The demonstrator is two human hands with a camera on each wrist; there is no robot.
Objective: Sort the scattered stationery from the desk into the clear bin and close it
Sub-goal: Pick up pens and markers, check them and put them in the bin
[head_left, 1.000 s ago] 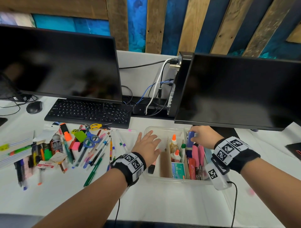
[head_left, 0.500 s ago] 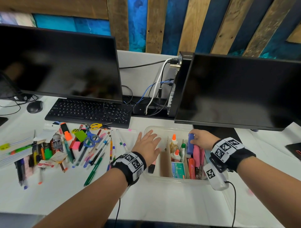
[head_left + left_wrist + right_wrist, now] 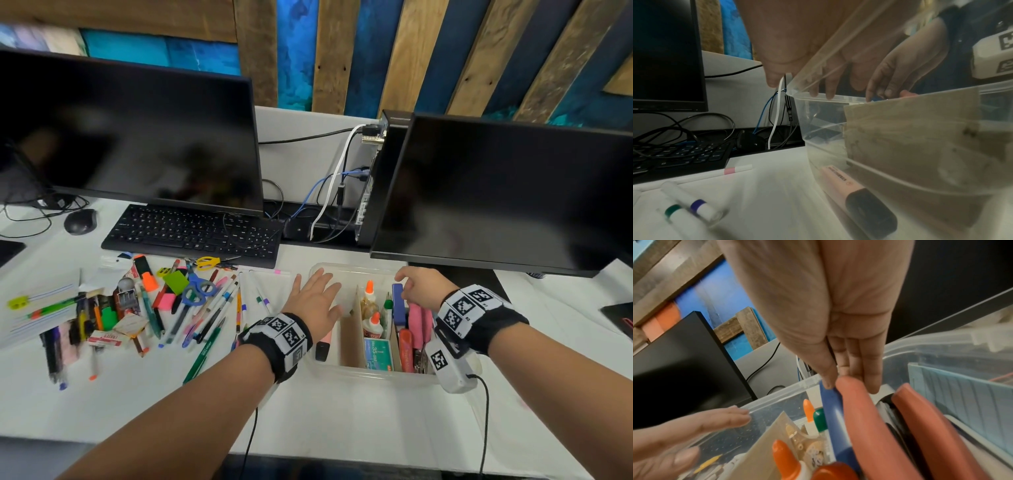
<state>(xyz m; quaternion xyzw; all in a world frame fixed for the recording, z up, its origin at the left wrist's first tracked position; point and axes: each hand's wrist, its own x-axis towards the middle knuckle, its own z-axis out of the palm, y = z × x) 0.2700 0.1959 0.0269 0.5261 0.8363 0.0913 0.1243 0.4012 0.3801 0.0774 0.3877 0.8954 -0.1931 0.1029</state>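
Note:
The clear bin [image 3: 359, 375] sits on the white desk in front of the right monitor. My left hand [image 3: 317, 291] lies flat with spread fingers on the bin's left rim [image 3: 818, 53]. My right hand [image 3: 409, 284] reaches into the bin and pinches the top end of a blue stapler [image 3: 398, 305] standing beside pink staplers [image 3: 415, 322]. The right wrist view shows the thumb on the blue stapler [image 3: 835, 415] and the fingers [image 3: 871, 382] against a pink one [image 3: 865, 418]. Glue bottles [image 3: 373, 325] and a pink highlighter [image 3: 323, 346] lie in the bin. Scattered pens, scissors and markers [image 3: 164, 308] cover the desk at left.
A black keyboard [image 3: 191, 236] and mouse [image 3: 79, 221] lie behind the pile. Two dark monitors [image 3: 496, 195] stand at the back with cables [image 3: 329, 192] between them. White markers [image 3: 686, 209] lie just left of the bin. A cardboard divider [image 3: 358, 325] splits the bin.
My right hand has shifted slightly left and down, settling the blue stapler among the items in the bin. The left hand has stayed on the rim.

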